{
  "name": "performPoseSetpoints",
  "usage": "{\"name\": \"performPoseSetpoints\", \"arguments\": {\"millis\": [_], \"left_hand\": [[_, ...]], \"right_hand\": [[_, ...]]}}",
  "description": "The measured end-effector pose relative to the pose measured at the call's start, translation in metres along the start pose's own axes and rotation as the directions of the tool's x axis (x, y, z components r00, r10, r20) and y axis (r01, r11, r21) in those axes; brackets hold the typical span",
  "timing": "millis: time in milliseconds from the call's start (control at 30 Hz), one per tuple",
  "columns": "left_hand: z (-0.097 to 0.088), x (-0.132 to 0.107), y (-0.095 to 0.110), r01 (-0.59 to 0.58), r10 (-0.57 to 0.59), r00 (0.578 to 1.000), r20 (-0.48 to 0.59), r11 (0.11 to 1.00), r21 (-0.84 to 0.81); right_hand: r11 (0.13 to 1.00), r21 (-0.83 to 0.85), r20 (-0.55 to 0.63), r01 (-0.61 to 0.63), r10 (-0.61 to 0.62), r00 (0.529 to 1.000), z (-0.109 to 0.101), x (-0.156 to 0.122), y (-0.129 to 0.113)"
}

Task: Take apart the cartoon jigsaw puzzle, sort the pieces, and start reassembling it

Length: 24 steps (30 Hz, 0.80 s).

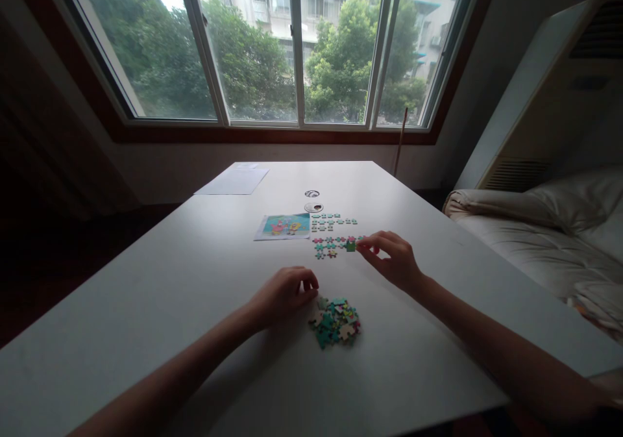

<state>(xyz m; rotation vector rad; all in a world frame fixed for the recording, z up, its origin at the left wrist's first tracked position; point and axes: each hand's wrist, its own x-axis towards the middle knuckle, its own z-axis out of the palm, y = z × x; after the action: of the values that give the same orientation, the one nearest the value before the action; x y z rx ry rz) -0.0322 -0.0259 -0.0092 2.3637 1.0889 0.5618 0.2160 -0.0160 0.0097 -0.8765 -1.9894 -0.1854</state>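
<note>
A heap of small jigsaw pieces (335,322), teal, pink and cream, lies on the white table (195,281). My left hand (285,294) rests just left of the heap, fingers curled in a loose fist; whether it holds a piece is hidden. My right hand (392,255) pinches a green puzzle piece (351,246) at the right end of rows of laid-out pieces (333,239). A colourful reference picture (285,226) lies to the left of those rows.
Two small round lids or discs (313,201) sit beyond the rows. A sheet of paper (233,180) lies at the table's far left. A wooden stick (400,139) leans by the window. Bedding (545,229) lies to the right of the table.
</note>
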Motion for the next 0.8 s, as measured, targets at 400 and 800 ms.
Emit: {"name": "performPoseSetpoints", "arguments": {"millis": [400,800], "left_hand": [[0.0045,-0.0006,0.001,0.007,-0.008,1.0,0.027,0.999,0.042],[0.0003,-0.002,0.008,0.043,-0.051,0.996,0.08,0.994,0.099]], "right_hand": [[0.999,-0.031,0.004,0.009,-0.008,1.0,-0.0008,0.001,-0.0002],[0.994,-0.03,0.118,-0.107,0.11,0.987,-0.0018,0.0075,0.0023]]}}
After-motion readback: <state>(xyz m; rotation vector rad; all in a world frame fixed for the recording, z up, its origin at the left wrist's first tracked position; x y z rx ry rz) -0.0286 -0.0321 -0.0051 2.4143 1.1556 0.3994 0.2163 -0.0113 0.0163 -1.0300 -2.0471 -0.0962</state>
